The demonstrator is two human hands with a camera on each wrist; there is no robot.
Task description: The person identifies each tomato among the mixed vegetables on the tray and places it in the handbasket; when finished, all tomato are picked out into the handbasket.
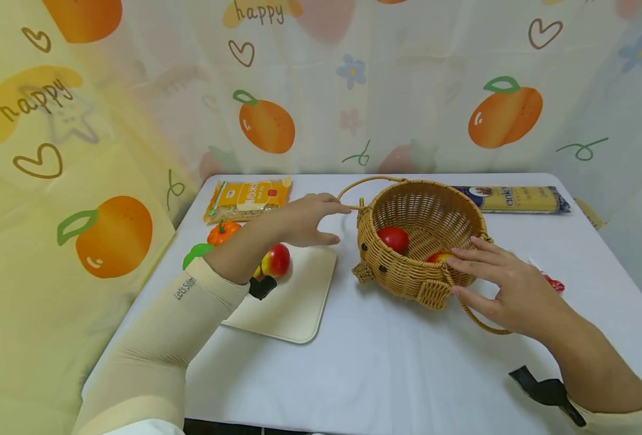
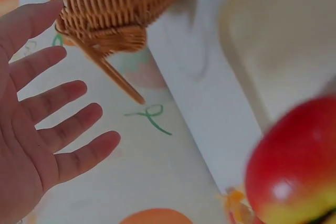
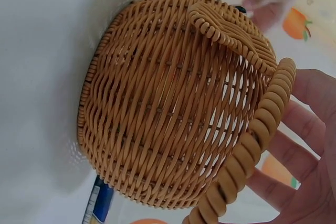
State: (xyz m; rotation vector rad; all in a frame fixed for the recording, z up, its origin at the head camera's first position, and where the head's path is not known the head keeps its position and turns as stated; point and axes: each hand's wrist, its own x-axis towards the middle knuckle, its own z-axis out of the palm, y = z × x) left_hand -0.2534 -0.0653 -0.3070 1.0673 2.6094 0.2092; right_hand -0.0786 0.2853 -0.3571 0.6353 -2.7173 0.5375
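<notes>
A round wicker basket (image 1: 408, 278) with ear-like flaps stands on the white table. Inside it are a red fruit (image 1: 393, 240) and a red-yellow fruit (image 1: 439, 257), partly hidden by the rim. My left hand (image 1: 314, 219) reaches over from the left with spread fingers, its tips close to the basket's handle (image 1: 372, 179). In the left wrist view that palm (image 2: 23, 129) holds nothing. My right hand (image 1: 508, 287) lies along the basket's right rim, fingers extended. The right wrist view shows its fingers (image 3: 294, 156) behind the twisted handle (image 3: 244, 156).
Left of the basket lies a cream tray (image 1: 304, 302) with a red-yellow fruit (image 1: 275, 261) on it. An orange pumpkin-shaped item (image 1: 223, 232) and a yellow food bag (image 1: 250, 198) lie farther back. Behind the basket is a long blue-and-yellow packet (image 1: 522, 200); a red wrapped item (image 1: 555, 283) sits to the right.
</notes>
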